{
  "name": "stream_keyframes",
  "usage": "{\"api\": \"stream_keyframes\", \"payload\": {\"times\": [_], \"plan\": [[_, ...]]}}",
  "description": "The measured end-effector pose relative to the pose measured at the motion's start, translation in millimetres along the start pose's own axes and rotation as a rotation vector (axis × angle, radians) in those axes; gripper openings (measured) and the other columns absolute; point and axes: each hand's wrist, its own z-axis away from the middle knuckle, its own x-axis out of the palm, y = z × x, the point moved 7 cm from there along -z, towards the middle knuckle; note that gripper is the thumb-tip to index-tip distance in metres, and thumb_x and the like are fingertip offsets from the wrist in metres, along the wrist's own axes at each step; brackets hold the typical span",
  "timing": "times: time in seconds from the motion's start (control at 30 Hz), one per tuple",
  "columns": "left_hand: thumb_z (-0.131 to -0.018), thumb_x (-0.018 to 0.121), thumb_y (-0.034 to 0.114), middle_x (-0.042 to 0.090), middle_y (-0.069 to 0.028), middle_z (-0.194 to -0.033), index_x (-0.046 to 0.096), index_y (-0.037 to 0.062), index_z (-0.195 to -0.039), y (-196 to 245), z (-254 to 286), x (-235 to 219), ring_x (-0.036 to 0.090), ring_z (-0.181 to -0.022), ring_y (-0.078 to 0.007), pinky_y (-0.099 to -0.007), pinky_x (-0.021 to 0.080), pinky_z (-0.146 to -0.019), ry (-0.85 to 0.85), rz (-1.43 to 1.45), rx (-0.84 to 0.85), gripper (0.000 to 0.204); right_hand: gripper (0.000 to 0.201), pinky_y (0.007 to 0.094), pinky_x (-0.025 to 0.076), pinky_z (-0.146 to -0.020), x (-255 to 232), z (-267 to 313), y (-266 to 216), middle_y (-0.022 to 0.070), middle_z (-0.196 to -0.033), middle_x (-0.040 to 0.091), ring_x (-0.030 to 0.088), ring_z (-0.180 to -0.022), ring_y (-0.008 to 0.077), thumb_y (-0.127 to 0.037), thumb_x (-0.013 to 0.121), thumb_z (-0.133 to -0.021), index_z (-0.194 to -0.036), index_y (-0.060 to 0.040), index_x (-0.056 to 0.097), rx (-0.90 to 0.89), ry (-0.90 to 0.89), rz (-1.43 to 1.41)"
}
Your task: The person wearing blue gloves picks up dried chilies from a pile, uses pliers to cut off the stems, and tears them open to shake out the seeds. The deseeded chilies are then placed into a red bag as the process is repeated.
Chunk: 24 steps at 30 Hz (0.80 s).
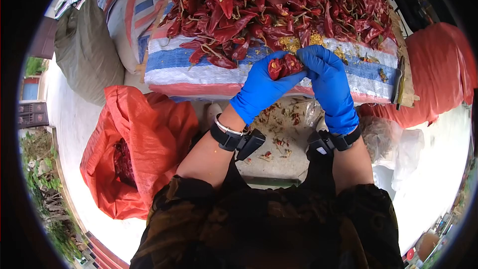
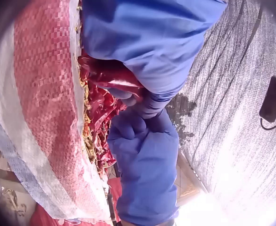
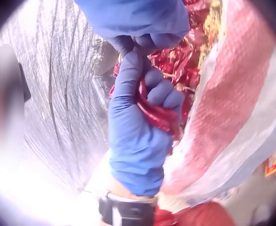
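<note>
Both hands wear blue gloves and meet over the front edge of a striped woven sheet point(image 1: 194, 77). My left hand point(image 1: 261, 83) grips dried red chilies point(image 1: 286, 66), with its fingers curled round them. In the right wrist view a long glossy chili point(image 3: 157, 114) lies across that palm under the fingers. Close against it, my right hand point(image 1: 327, 82) pinches at the chilies' end with curled thumb and fingertips; the pinched spot is hidden between the gloves. A big heap of dried red chilies point(image 1: 239, 12) covers the sheet just beyond.
Yellow seeds point(image 1: 290, 44) are scattered along the heap's near edge. An open red sack point(image 1: 149, 134) with chilies inside stands at left, beside a grey-green sack point(image 1: 89, 52). Another full red sack point(image 1: 438, 69) is at right. A knife-like tool point(image 1: 399, 82) lies at the sheet's right edge.
</note>
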Motion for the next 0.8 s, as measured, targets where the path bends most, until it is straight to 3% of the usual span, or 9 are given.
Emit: {"api": "stream_keyframes", "payload": {"times": [0.07,0.17,0.33,0.4,0.47,0.6,0.7,0.73,0.8], "plan": [[-0.067,0.073,0.003,0.06,-0.0042,-0.09,0.054,0.0018,-0.097,0.9,1.7,-0.1,0.055,-0.08,-0.0086,-0.0239,0.046,-0.073,0.002,0.04,-0.029,0.035,0.01,0.0185,0.041,-0.056,3.2,1.0,19.3,-0.0009,-0.067,0.054,0.05,-0.061,0.006,-0.008,0.058,-0.08,-0.087,-0.0027,0.061,0.257,-0.08,-0.348],[-0.066,0.073,0.003,0.061,-0.0028,-0.086,0.057,0.0022,-0.092,1.0,4.2,2.1,0.055,-0.078,-0.0074,-0.0238,0.046,-0.07,0.011,0.147,-0.03,0.03,0.012,0.0181,0.037,-0.049,10.2,8.2,30.9,-0.0025,-0.065,0.052,0.046,-0.055,0.0057,-0.011,0.058,-0.08,-0.09,-0.004,0.06,0.453,-0.025,-0.551],[-0.068,0.072,0.004,0.06,-0.0013,-0.077,0.058,0.0036,-0.086,17.5,7.3,4.2,0.054,-0.07,-0.0066,-0.0232,0.045,-0.062,-0.021,0.155,0.006,0.023,0.013,0.0182,0.031,-0.045,15.6,9.3,35.6,-0.0038,-0.064,0.049,0.04,-0.051,0.0052,-0.014,0.057,-0.081,-0.091,-0.0044,0.059,0.503,-0.157,-0.703],[-0.076,0.066,0.011,0.054,-0.0007,-0.066,0.056,0.005,-0.081,16.0,9.6,8.4,0.049,-0.058,-0.0075,-0.0219,0.039,-0.052,-0.079,0.359,-0.191,0.013,0.013,0.0181,0.03,-0.046,20.0,8.9,33.0,-0.0042,-0.063,0.048,0.038,-0.051,0.0049,-0.015,0.057,-0.082,-0.091,-0.0047,0.059,0.491,-0.207,-0.703],[-0.079,0.062,0.014,0.054,-0.0013,-0.065,0.056,0.0044,-0.079,-7.2,4.9,5.0,0.049,-0.055,-0.0086,-0.0221,0.039,-0.05,-0.13,0.469,-0.217,0.011,0.014,0.019,0.037,-0.053,16.2,1.6,17.4,-0.0033,-0.069,0.052,0.044,-0.058,0.0057,-0.015,0.057,-0.084,-0.093,-0.005,0.059,0.197,-0.211,-0.349],[-0.084,0.056,0.021,0.047,0.0,-0.057,0.052,0.0052,-0.071,-9.4,4.9,16.5,0.04,-0.047,-0.0083,-0.0231,0.03,-0.044,-0.244,0.76,-0.31,0.021,0.012,0.0214,0.041,-0.064,19.9,1.6,2.7,-0.0016,-0.075,0.056,0.05,-0.068,0.0074,-0.011,0.058,-0.083,-0.093,-0.0043,0.06,0.065,-0.127,-0.196],[-0.083,0.057,0.02,0.049,0.0007,-0.058,0.054,0.005,-0.074,-5.5,10.0,21.1,0.042,-0.048,-0.0074,-0.0222,0.031,-0.044,-0.261,0.792,-0.397,0.017,0.011,0.0238,0.043,-0.071,12.7,-2.0,-2.1,-0.0002,-0.079,0.058,0.052,-0.076,0.0087,-0.006,0.06,-0.08,-0.09,-0.0031,0.06,-0.1,-0.177,-0.048],[-0.083,0.057,0.02,0.049,0.0007,-0.058,0.054,0.005,-0.074,-3.9,9.8,21.7,0.042,-0.048,-0.0074,-0.0222,0.031,-0.044,-0.261,0.793,-0.398,0.017,0.009,0.0236,0.043,-0.07,10.4,-1.8,-11.6,0.0,-0.078,0.058,0.052,-0.075,0.0085,-0.004,0.06,-0.079,-0.089,-0.0029,0.061,-0.202,-0.197,0.086],[-0.081,0.061,0.016,0.051,0.0014,-0.061,0.056,0.0046,-0.08,-0.3,5.9,13.1,0.044,-0.05,-0.0058,-0.0209,0.033,-0.045,-0.176,0.396,-0.276,0.012,0.008,0.0234,0.043,-0.069,10.3,0.2,-20.9,0.0002,-0.078,0.057,0.052,-0.075,0.0083,-0.002,0.06,-0.079,-0.087,-0.0027,0.061,-0.303,-0.211,0.22]]}}
